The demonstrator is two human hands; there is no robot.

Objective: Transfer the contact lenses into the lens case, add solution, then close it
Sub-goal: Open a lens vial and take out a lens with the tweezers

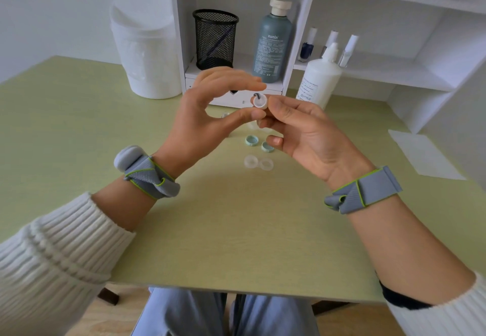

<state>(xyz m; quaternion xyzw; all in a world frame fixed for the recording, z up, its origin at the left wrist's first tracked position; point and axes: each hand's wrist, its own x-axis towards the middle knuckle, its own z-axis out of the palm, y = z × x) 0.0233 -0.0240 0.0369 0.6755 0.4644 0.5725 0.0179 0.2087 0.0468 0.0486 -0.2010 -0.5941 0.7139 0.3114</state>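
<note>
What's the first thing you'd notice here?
The right hand pinches a small white cup in the middle, with the left hand right beside it. Under them on the green table lie two teal caps and a clear lens case. A white bottle stands behind.

L tips: my left hand (210, 114), fingertips (252, 84) smeared by blur; can't tell if they touch the small white cup (260, 101).
Cup inside: dark bit at the rim, too small to ID.
Cup base: hidden btwn my thumb tips; my right hand (310, 135) covers its lower side.
Cap: one teal cap (267, 147) partly behind my R fingertip.
Case: lens case (258, 162) clear + faint; can't tell if the wells hold anything.
Behind L hand: clear item (224, 115), mostly covered, unident.
Bottle: solution bottle (319, 80), label print too small to read; base behind my R fingers.
Mesh: mesh cup (215, 39), dark stick inside, unclear what.
Shelf: shelf unit (184, 20) cut by top + right edges.
Arms: left sleeve (52, 256) and right sleeve (447, 309) run off frame.
</note>
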